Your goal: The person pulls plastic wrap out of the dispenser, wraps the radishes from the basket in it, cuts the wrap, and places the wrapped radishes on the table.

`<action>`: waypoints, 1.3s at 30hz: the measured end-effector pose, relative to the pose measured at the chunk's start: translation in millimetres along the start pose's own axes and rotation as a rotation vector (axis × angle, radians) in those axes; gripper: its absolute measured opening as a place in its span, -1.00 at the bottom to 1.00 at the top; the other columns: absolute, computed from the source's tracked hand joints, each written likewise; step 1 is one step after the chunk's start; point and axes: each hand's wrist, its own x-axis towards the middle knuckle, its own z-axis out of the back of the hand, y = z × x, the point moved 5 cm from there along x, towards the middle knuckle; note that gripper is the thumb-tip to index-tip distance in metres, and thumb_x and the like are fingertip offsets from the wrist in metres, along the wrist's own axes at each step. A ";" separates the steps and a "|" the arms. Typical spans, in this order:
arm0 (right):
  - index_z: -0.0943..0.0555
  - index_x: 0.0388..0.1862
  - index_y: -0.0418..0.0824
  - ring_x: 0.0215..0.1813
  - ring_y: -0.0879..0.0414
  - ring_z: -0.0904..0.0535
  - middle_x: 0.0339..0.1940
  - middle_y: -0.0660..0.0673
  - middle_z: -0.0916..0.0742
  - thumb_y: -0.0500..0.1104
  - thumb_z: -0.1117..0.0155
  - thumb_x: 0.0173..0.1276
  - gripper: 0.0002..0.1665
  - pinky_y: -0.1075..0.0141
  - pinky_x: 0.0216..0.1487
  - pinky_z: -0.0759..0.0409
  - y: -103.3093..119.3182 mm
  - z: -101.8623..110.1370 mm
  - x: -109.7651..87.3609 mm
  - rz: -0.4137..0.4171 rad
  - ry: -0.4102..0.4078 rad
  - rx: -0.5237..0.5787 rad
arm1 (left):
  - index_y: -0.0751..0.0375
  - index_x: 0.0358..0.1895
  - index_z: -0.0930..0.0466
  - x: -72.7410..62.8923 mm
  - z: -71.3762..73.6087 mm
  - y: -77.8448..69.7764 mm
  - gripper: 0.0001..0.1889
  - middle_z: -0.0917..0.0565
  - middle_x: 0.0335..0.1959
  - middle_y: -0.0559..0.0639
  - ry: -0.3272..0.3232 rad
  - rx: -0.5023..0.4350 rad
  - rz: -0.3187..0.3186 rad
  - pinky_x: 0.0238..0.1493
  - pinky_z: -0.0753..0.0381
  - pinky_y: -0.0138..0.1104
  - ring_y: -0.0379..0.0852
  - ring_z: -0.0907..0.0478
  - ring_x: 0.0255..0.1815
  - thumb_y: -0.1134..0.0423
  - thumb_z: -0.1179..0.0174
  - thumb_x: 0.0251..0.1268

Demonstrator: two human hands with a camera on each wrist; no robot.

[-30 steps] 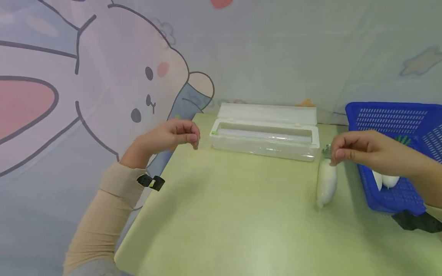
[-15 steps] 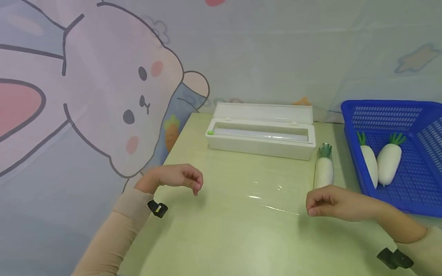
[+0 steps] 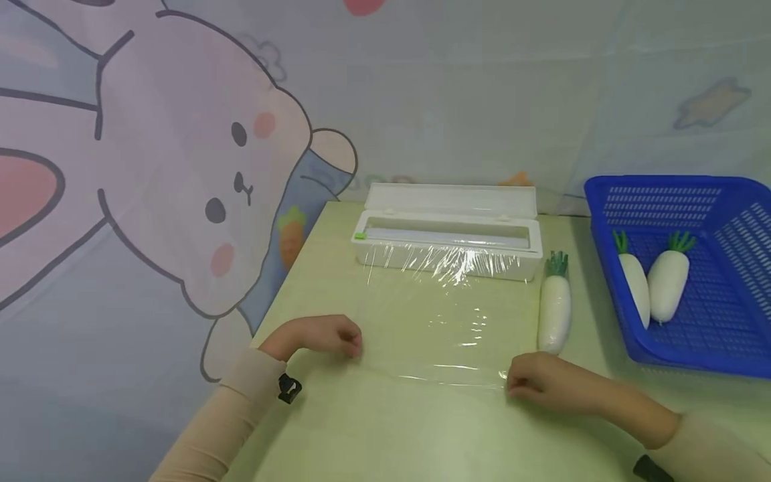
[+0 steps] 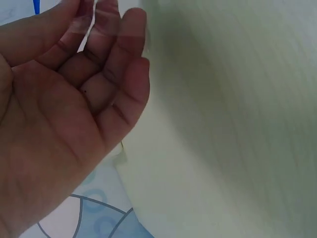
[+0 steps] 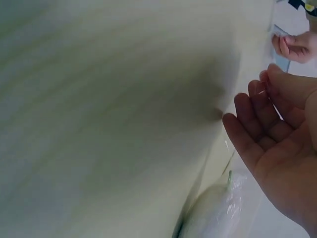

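A sheet of clear plastic wrap [image 3: 446, 328] stretches from the white wrap dispenser box [image 3: 446, 261] toward the front of the table. My left hand [image 3: 328, 335] pinches its near left corner between thumb and fingers; in the left wrist view a strip of film crosses the fingertips of that left hand [image 4: 74, 99]. At the near right corner, my right hand [image 3: 560, 385] pinches the film, low over the table. The dispenser's lid stands up at the back, and a roll shows inside. Right of the sheet lies a wrapped white radish [image 3: 555, 311] with green leaves, its lower tip near my right hand.
A blue plastic basket [image 3: 614, 301] stands at the right with two white radishes [image 3: 668, 284] in it. The pale green table [image 3: 421, 435] reaches to a left edge near my left forearm. A wall cloth [image 3: 470, 114] with a cartoon bunny hangs behind.
Both hands have come down and toward the table's front, drawing the film out of the box. The right hand has moved from above the wrapped radish to its near end.
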 end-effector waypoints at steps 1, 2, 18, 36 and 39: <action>-0.60 -0.43 -0.02 -0.35 0.43 -0.44 -0.44 0.23 -0.59 -0.23 -0.31 0.30 -0.86 0.41 -0.35 -0.51 0.6 -2.4 0.1 0.005 -0.005 -0.038 | 0.26 -0.37 -0.62 0.8 -1.8 2.0 -0.88 -0.53 -0.47 -0.15 0.001 0.007 0.013 -0.32 -0.37 -0.43 -0.28 -0.37 -0.44 0.35 -0.14 0.32; -0.61 -0.43 -0.02 -0.34 0.42 -0.44 -0.44 0.23 -0.58 -0.24 -0.32 0.29 -0.87 0.41 -0.35 -0.51 1.6 -4.2 0.2 0.006 -0.008 -0.070 | 0.24 -0.37 -0.62 1.5 -3.5 3.8 -0.88 -0.53 -0.47 -0.15 0.000 0.014 0.027 -0.32 -0.38 -0.43 -0.28 -0.37 -0.44 0.34 -0.15 0.32; -0.65 -0.27 -0.07 -0.27 0.30 -0.56 -0.34 0.15 -0.67 -0.25 -0.34 0.24 -0.90 0.38 -0.27 -0.56 34.7 -4.0 -3.0 0.036 -0.001 -0.274 | 0.31 -0.38 -0.65 -18.9 -13.2 13.3 -0.77 -0.55 -0.56 -0.04 -0.021 -0.104 0.093 -0.36 -0.44 -0.36 -0.17 -0.43 -0.49 0.23 -0.14 0.38; -0.47 0.15 -0.43 0.03 -0.39 -0.50 0.02 -0.48 -0.60 -0.04 -0.02 0.53 -0.52 -0.25 -0.04 -0.42 -8.7 216.6 -40.3 -0.619 -0.513 -0.307 | 0.36 -0.21 -0.59 -42.1 -1.4 9.1 -0.83 -0.62 -0.38 -0.02 -0.407 -0.144 0.024 -0.27 -0.49 -0.37 -0.16 -0.50 -0.34 0.30 -0.26 0.26; -0.39 0.21 -0.47 0.09 -0.42 -0.40 0.07 -0.55 -0.52 0.02 0.06 0.55 -0.42 -0.29 0.02 -0.32 -28.3 229.8 -50.6 -0.703 -0.565 -0.299 | 0.35 -0.27 -0.57 -45.9 -3.3 18.7 -0.85 -0.57 -0.45 -0.06 -0.446 -0.134 0.064 -0.32 -0.46 -0.39 -0.19 -0.45 -0.39 0.34 -0.32 0.17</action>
